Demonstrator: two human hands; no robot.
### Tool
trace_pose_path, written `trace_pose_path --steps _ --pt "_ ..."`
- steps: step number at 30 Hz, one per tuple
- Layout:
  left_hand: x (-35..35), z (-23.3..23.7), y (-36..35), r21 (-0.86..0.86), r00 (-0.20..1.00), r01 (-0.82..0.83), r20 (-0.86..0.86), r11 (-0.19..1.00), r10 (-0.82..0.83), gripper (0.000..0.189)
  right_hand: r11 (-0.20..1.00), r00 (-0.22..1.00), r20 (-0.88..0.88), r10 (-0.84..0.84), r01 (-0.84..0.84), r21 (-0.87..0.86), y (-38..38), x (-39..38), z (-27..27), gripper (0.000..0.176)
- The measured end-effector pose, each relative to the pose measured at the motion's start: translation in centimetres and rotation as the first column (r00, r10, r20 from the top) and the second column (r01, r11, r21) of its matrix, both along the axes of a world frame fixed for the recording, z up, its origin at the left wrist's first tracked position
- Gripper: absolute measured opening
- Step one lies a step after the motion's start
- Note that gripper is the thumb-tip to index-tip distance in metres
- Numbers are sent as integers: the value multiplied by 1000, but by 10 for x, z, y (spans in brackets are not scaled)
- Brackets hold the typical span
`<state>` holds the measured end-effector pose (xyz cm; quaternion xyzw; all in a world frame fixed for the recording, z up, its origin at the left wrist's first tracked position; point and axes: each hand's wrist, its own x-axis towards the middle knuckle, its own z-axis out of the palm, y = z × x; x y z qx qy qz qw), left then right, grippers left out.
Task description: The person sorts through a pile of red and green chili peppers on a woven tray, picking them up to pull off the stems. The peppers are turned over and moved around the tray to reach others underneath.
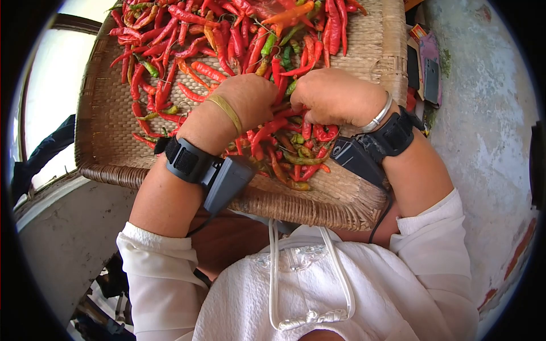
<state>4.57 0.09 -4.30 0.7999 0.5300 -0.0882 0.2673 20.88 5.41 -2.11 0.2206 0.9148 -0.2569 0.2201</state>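
Observation:
Red chili peppers, with some green and orange ones among them, lie heaped in a woven basket. My left hand is bent over the peppers, closed, its fingertips hidden behind the hand. Opposite it, my right hand is curled inward with its fingers pointing down into the pile. Red peppers show right at the fingertips of both hands, but what each one grips cannot be made out. A smaller heap of red and greenish peppers lies just below the hands, towards the basket's near rim.
The basket's thick near rim is close to my body, above my lap. Grey devices are strapped to both wrists, with cables hanging down. A phone and other items stand beyond the basket's right side, by a worn wall.

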Motion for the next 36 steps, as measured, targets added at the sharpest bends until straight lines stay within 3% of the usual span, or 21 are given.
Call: trace_pose_path --steps 8,11,17,21,26,32,35,36 --pt "15 18 -13 -9 990 8 -140 1000 -10 25 993 997 66 37 -44 112 -9 0 -4 15" --pt "15 14 -19 -44 969 130 -205 991 -136 29 977 997 -29 65 -58 205 -11 3 -11 10" --pt "19 7 -18 -109 925 144 -338 984 -173 28 943 993 6 115 -111 314 -20 2 -6 7" --pt "12 5 -15 -130 929 96 -344 987 -136 23 909 985 -130 115 -52 414 -20 10 -14 8" --pt "-10 5 -11 106 928 55 -373 993 -11 17 891 974 -173 145 -52 452 -21 11 -15 8" --pt "-24 11 -5 193 881 -16 -462 981 105 13 912 992 -26 125 -104 396 -17 5 -8 11" --pt "-43 9 -1 300 867 -41 -463 953 183 12 941 994 -40 99 -80 330 -10 3 -7 11" --pt "-46 11 -1 350 872 -53 -439 935 214 12 973 994 -99 50 -26 227 -6 2 -5 11"
